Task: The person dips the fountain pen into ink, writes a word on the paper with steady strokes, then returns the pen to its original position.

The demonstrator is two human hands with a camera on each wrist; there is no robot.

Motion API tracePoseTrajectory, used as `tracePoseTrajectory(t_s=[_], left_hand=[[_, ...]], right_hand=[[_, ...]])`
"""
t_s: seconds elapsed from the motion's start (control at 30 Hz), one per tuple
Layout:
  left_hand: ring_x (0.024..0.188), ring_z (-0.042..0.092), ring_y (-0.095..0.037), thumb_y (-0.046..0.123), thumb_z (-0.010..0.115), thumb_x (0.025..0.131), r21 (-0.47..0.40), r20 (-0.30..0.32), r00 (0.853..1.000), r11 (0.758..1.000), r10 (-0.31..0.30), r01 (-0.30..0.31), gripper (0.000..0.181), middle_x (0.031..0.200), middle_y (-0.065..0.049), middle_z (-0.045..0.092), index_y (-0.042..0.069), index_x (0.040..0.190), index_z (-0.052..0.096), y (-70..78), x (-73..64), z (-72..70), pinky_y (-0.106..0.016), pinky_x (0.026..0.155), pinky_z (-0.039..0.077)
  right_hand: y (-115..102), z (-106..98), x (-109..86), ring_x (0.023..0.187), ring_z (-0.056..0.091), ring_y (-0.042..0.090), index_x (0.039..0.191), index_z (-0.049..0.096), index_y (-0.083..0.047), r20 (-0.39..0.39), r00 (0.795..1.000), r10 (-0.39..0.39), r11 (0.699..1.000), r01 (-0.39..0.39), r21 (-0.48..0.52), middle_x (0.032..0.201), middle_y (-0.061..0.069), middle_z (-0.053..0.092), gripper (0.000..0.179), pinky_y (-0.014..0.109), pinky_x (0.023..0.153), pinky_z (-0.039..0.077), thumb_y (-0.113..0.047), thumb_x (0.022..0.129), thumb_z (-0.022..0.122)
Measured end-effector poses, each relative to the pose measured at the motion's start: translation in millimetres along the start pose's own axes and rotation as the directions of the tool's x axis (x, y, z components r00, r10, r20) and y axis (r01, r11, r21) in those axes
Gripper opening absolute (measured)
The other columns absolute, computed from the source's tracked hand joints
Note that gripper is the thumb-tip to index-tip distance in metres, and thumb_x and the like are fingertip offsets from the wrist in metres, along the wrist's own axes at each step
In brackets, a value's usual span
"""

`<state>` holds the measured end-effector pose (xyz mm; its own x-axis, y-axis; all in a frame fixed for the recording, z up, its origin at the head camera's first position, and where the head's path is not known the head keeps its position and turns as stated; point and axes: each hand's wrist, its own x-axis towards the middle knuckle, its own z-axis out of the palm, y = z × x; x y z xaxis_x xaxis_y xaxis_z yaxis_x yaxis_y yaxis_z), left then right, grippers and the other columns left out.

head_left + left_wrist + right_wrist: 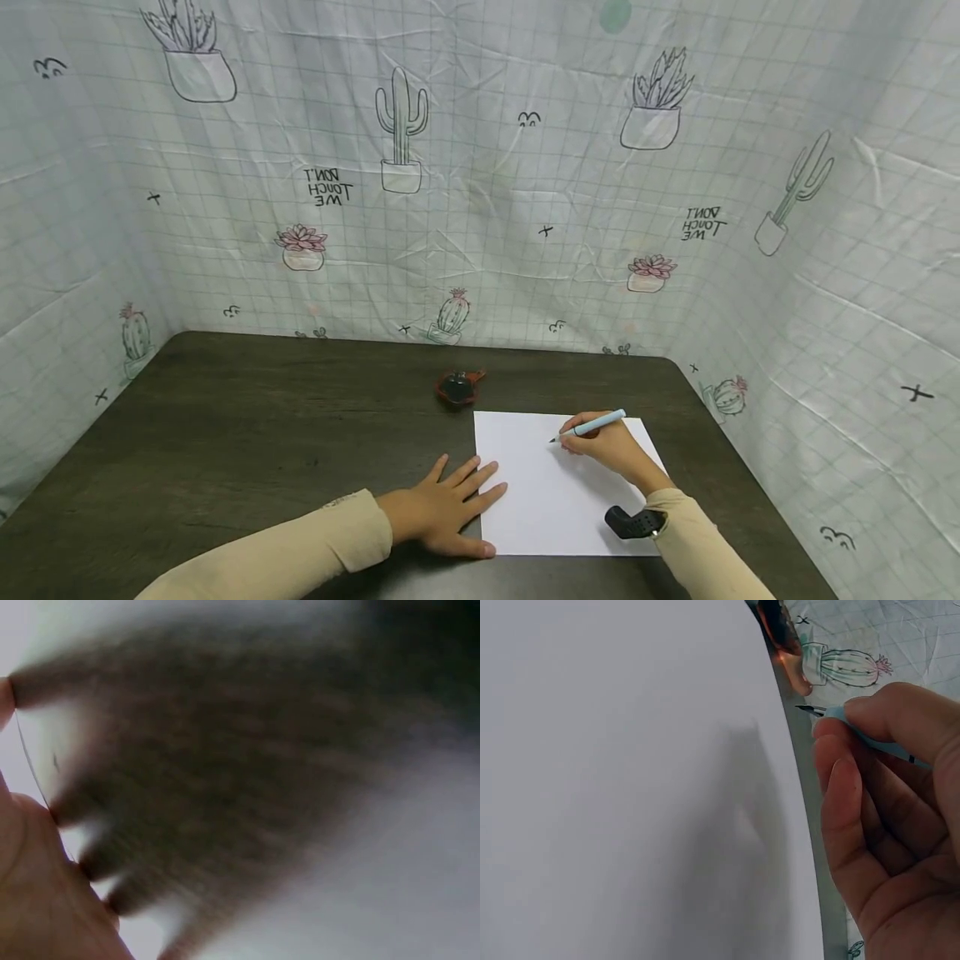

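A sheet of white paper (525, 517) lies on the dark table. Spread flat, my left hand (450, 510) rests across its left edge, with the fingertips on the sheet. My right hand (603, 442) pinches a light blue fountain pen (600, 423) above the upper right part of the paper. The pen's dark pointed nib (810, 710) shows past the curled fingers in the right wrist view. Whether the nib touches the sheet, I cannot tell. No marks are visible on the paper. A blurred dark shadow covers most of the left wrist view, beside the left palm (45, 885).
Behind the paper's upper left corner stands a small dark, glossy container (456, 387) in a reddish-orange holder with a short handle. A cactus-print cloth (480, 208) hangs around the back and sides of the table (262, 417). A black wrist device (633, 522) sits at the right cuff.
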<state>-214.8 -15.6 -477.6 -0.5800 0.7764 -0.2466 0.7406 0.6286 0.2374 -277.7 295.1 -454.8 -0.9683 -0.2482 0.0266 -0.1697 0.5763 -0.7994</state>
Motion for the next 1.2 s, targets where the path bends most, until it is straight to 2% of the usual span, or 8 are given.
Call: tracePoseTrajectory(t_s=[0.2,0.47,0.8,1.2], left_hand=[[0.148,-0.007,-0.019,0.080,0.029,0.085,-0.004,0.004,1.000,1.000,0.004,-0.004,0.084,0.161,0.008,-0.007,0.039,0.153,0.004,-0.7,0.7,2.2,-0.062,0.112,0.002],[0.148,-0.007,-0.019,0.081,0.028,0.085,0.002,0.002,1.000,1.000,-0.001,0.001,0.084,0.161,0.008,-0.007,0.039,0.153,0.003,-1.0,0.9,1.6,-0.062,0.112,0.002],[0.148,-0.005,-0.020,0.080,0.028,0.085,0.006,-0.003,1.000,1.000,0.001,-0.001,0.083,0.162,0.007,-0.005,0.039,0.154,0.004,-0.6,0.7,0.5,-0.062,0.112,0.003],[0.148,-0.005,-0.019,0.080,0.027,0.085,0.020,-0.007,1.000,1.000,0.003,-0.003,0.083,0.162,0.008,-0.006,0.040,0.153,0.003,-1.1,1.1,1.6,-0.062,0.113,0.003]], right_hand=[[4.4,6.6,-3.0,0.061,0.057,0.010,0.090,0.073,-0.010,-0.005,1.000,-0.016,0.997,0.016,-0.069,0.071,0.000,0.065,0.013,0.025,0.054,0.048,-0.017,0.080,0.078],[3.4,11.6,-1.1,0.058,0.055,0.010,0.089,0.072,-0.011,0.002,0.999,-0.033,0.997,0.033,-0.071,0.067,0.000,0.064,0.011,0.025,0.052,0.047,-0.017,0.081,0.078],[-1.0,13.0,-1.1,0.056,0.055,0.008,0.088,0.072,-0.006,0.013,0.996,-0.092,0.993,0.093,-0.078,0.068,0.004,0.065,0.011,0.023,0.051,0.046,-0.013,0.081,0.077],[2.1,10.2,-1.1,0.057,0.054,0.006,0.087,0.072,-0.012,0.033,0.991,-0.132,0.982,0.135,-0.131,0.070,-0.001,0.065,0.009,0.023,0.050,0.045,-0.018,0.082,0.077]])
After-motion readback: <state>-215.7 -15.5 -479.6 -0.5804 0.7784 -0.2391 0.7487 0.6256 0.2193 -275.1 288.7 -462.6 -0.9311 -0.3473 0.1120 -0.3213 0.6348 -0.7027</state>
